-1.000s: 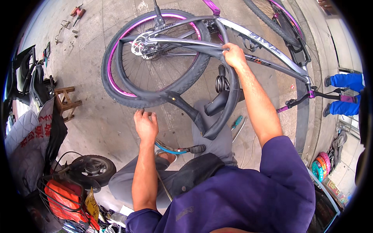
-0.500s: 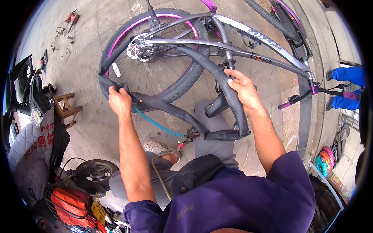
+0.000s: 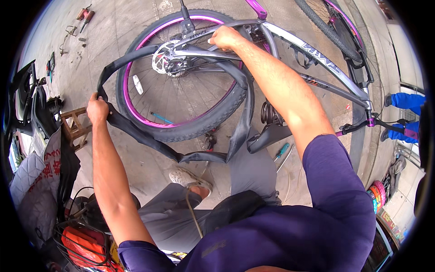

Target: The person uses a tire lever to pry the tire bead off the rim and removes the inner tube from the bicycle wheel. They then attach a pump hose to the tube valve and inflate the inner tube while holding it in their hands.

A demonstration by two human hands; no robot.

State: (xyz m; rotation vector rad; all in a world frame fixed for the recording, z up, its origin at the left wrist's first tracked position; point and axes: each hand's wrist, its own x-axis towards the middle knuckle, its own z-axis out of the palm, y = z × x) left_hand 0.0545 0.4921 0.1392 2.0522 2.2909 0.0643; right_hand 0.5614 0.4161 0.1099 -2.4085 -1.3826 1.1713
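Observation:
A limp black inner tube (image 3: 181, 157) hangs in a wide loop over the near part of the bicycle's rear wheel (image 3: 192, 132), which has a knobbly tyre and purple rim. My left hand (image 3: 98, 109) is closed on the tube's left side. Further off, my right hand (image 3: 225, 38) curls around a rear stay of the grey bicycle frame (image 3: 290, 36); its fingertips are partly hidden. From the loop's upper left, the tube passes by the brake disc (image 3: 164, 59) and behind the stays. The bicycle lies on its side on the paving.
A screwdriver with a teal handle (image 3: 282, 150) lies right of my leg. At left stand a small wooden stool (image 3: 74, 127) and a red power tool (image 3: 84, 16). A wire basket (image 3: 84, 242) holds orange things. Someone in blue trousers (image 3: 408, 100) is at far right.
My right hand has let go of the inner tube and moved up and left to the frame's rear stay. My left hand has drawn the tube outward to the left.

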